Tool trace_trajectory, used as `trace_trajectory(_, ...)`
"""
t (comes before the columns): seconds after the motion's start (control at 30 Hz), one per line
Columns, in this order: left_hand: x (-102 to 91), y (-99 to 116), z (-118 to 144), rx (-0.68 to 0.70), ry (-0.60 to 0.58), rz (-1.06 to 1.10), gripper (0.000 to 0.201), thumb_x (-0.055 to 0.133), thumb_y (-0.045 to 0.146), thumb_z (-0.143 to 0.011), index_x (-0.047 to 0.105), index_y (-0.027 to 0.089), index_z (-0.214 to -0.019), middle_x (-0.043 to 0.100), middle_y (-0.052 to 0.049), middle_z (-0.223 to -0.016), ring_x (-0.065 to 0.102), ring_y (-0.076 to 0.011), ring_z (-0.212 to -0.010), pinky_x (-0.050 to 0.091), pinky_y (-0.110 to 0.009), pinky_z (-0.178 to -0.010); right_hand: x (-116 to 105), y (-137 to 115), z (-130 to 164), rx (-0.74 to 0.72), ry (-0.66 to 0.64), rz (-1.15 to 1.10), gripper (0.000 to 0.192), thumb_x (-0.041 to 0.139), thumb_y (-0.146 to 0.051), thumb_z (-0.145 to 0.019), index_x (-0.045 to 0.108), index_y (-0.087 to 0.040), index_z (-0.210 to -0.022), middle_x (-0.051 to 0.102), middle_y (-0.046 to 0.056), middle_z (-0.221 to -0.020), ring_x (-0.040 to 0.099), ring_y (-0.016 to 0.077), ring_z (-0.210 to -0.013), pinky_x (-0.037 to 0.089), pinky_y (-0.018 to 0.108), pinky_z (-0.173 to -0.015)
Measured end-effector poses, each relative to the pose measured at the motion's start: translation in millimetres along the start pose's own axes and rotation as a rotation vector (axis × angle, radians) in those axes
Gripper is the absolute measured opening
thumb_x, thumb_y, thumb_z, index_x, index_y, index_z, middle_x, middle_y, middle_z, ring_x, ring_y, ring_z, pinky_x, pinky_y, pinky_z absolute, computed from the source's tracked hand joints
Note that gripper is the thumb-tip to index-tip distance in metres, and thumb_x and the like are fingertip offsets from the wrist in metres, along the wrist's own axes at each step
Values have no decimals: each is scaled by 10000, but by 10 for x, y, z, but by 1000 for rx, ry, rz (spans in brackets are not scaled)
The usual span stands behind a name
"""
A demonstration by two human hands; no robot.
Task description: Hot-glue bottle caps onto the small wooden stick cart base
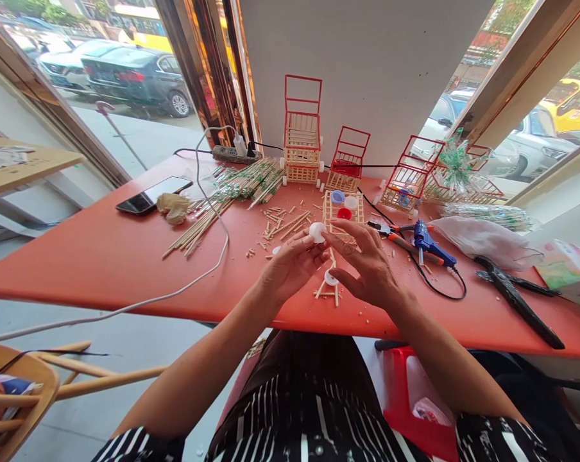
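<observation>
Bench (102,256), red, spanning the view beneath a window. Cars parked outside. White cable (213,256) trailing across bench from power strip (230,154) at the back edge. Phone (153,194) lying face up at left, crumpled rag (173,207) just beside it. Stick bundle (208,221) spread near centre-left, cut scraps scattered around. Three stick carts (302,138) with red frames standing along the back edge; flat stick panel (341,215) in front, carrying small caps. Black shears (516,298) at right, near a plastic bag (482,237). Blue glue gun (429,244) lying right of centre, pliers (391,234) touching or just beside it.

Left hand (290,266) and right hand (367,263) raised close together above the bench's near edge. White cap (317,232) pinched in left fingertips, right fingertips meeting it from the other side; both hands closed on it. Small stick frame (329,285) with a second white cap lying on the bench directly below the hands, untouched.
</observation>
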State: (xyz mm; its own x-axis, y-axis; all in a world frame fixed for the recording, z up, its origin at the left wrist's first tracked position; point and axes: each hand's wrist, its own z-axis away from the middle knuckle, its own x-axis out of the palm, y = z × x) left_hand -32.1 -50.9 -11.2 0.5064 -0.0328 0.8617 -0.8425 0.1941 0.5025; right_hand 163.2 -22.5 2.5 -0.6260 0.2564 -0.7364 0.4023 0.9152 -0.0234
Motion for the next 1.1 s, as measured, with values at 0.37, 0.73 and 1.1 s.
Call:
trace_trajectory(0.37, -32, -16, -14, 15, -13, -16, 105, 733, 87, -853, 752, 127, -949, 772, -38, -898, 744, -140, -835, 610, -258, -781, -2, 4, 11, 44, -26, -6, 693, 579, -472, -1055, 350, -347, -1697, 538, 145, -1607, 532, 359, -1453, 472, 583, -1165)
trace_trajectory(0.73, -47, -28, -33, 73, -47, -61, 154, 812, 108, -812, 746, 142, -947, 779, -27, -922, 738, -122, -813, 614, -225, -793, 8, 4, 13, 45, -35, 0, 675, 566, -510, -1056, 391, -340, -1685, 568, 131, -1590, 540, 353, -1445, 464, 581, -1178)
trace_trajectory(1.1, 20, 2, 6, 216, -24, -205, 290, 932, 185, -713, 749, 162, -937, 768, -18, -921, 710, -115, -828, 572, -228, -817, -17, -3, 4, 63, 25, -73, 730, 565, -499, -1063, 286, -339, -1718, 567, 147, -1582, 554, 345, -1448, 491, 575, -1170)
